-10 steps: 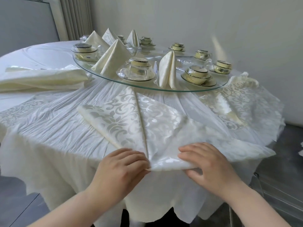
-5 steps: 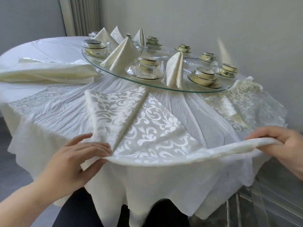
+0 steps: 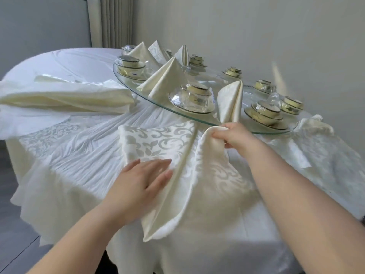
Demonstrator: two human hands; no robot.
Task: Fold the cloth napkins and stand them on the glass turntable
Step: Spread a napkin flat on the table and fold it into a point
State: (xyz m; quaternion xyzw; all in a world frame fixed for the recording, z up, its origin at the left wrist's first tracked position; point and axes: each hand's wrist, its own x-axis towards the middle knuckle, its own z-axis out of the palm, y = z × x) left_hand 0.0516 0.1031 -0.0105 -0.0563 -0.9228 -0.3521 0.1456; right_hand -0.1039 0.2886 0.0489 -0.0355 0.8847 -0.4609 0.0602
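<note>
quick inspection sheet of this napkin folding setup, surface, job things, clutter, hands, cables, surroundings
surface: round table under a wrinkled white tablecloth; glass turntable raised on it.
job's things: patterned napkin half folded at the near edge; five folded napkins standing on the turntable, nearest one.
clutter: stacked napkins at left, crumpled cloth at right, cup sets on the glass.
grippers: left hand flat on the napkin; right hand pinching a lifted corner.
cables: nothing seen.
surroundings: plain wall, curtain.

Our left hand (image 3: 145, 179) lies flat with its fingers spread, palm down, near the middle. Our right hand (image 3: 235, 138) is farther away and a bit to the right, lifted up, with fingers pinched tight. Both bare arms reach forward.
</note>
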